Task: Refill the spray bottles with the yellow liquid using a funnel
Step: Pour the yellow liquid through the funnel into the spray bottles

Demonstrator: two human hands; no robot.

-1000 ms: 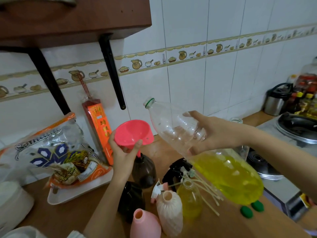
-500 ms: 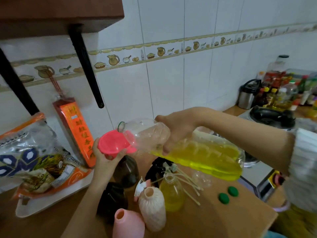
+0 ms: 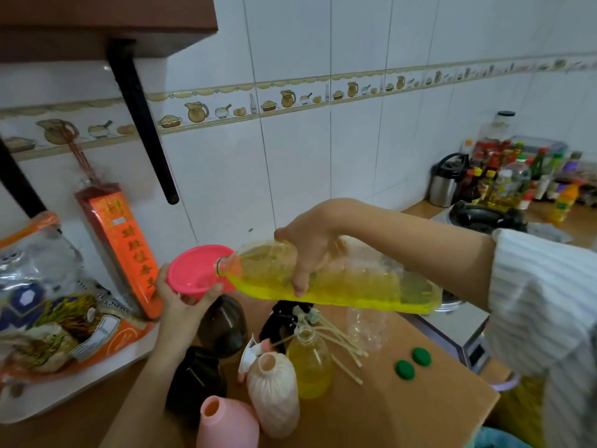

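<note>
My right hand (image 3: 311, 250) grips a large clear bottle of yellow liquid (image 3: 339, 286), tipped nearly level with its open mouth over the pink funnel (image 3: 197, 270). My left hand (image 3: 181, 302) holds the funnel by its rim; it sits in the neck of a dark spray bottle (image 3: 223, 324). In front stand a second dark bottle (image 3: 193, 379), a pink bottle (image 3: 226, 421), a white textured bottle (image 3: 274, 392) and a small clear bottle part full of yellow liquid (image 3: 310, 363), all uncapped. Spray heads with dip tubes (image 3: 300, 321) lie behind them.
Two green caps (image 3: 412, 363) lie on the wooden counter (image 3: 403, 409). An empty clear bottle (image 3: 368, 328) stands under the big one. A white tray with an orange bag (image 3: 58, 324) is at left, a red incense pack (image 3: 122, 250) leans on the wall, a stove and condiments (image 3: 510, 185) at right.
The big bottle has tipped further, from raised neck to nearly level, and the yellow liquid now reaches its mouth at the funnel. My view has shifted to the right.
</note>
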